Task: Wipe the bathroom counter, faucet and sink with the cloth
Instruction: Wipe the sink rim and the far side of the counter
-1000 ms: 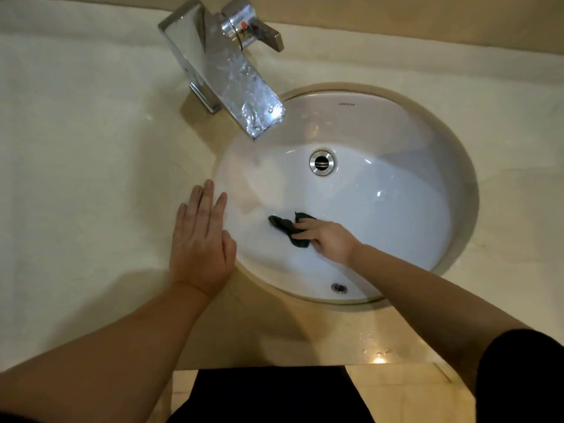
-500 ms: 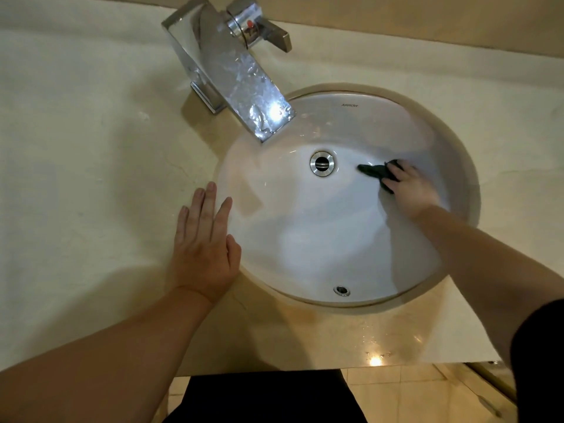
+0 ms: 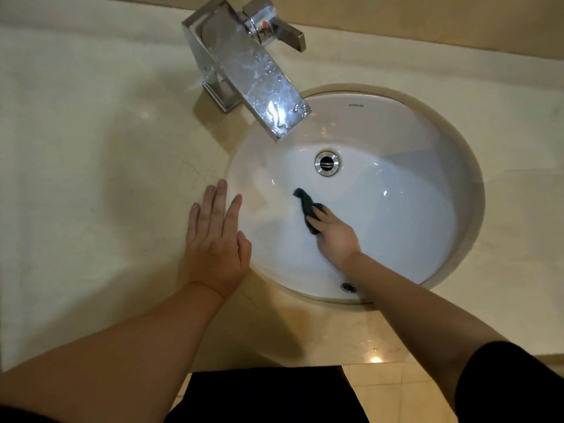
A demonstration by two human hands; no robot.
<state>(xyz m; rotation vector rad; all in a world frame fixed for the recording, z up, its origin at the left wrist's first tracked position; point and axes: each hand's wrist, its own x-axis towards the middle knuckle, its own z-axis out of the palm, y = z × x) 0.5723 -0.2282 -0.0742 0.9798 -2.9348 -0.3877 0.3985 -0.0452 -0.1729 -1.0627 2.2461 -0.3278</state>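
Observation:
A round white sink [image 3: 421, 215] is set into a beige stone counter [image 3: 91, 178]. Inside the basin, left of centre, my right hand [image 3: 334, 236] presses a small dark cloth [image 3: 306, 207] against the porcelain, its fingers laid over the cloth's near end. The cloth's far tip points toward the chrome overflow ring [image 3: 327, 163]. My left hand [image 3: 215, 242] lies flat on the counter at the sink's left rim, fingers straight. A chrome square faucet [image 3: 247, 65], wet on top, reaches over the basin's back left edge.
The faucet's lever handle [image 3: 276, 29] with a red mark sticks out to the right at the back. A small drain hole [image 3: 348, 287] sits in the basin's near wall. Water drops glint on the counter's front edge [image 3: 375, 352]. Tiled floor shows below.
My right hand swept the cloth from the basin's near left over to its right wall, then back to left of centre. My left hand stayed put on the counter.

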